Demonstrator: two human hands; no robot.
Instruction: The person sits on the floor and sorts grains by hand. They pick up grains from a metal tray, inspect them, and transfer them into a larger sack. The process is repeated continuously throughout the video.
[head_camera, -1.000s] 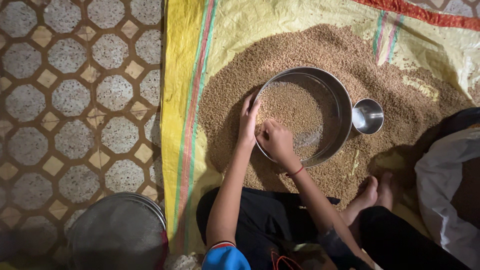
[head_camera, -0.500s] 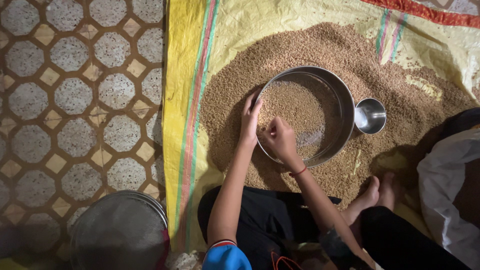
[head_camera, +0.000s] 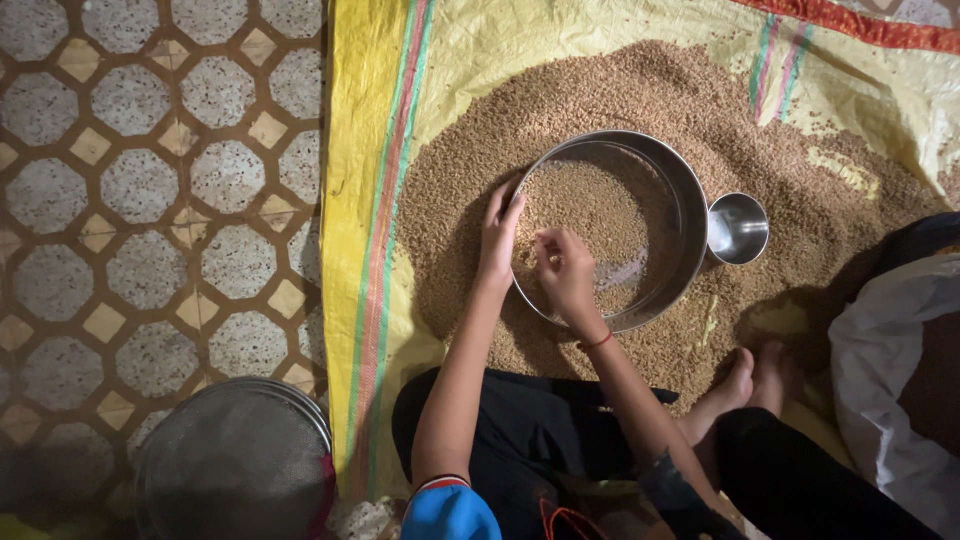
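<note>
Round steel sieve (head_camera: 668, 175), set on grain heap (head_camera: 640, 90) over yellow woven sheet (head_camera: 480, 40). Left hand (head_camera: 497, 232) laid on the near rim, fingers spread, steadying. Right hand (head_camera: 564, 270) inside the sieve, fingertips pinched narrow over grain; whether anything was held could not be told. Layer of grain left in the sieve, part of the mesh bare: sorting judged partly done. Small steel cup (head_camera: 738, 228) touching the far rim. Second sieve (head_camera: 235, 460) apart on tiled floor (head_camera: 150, 200).
</note>
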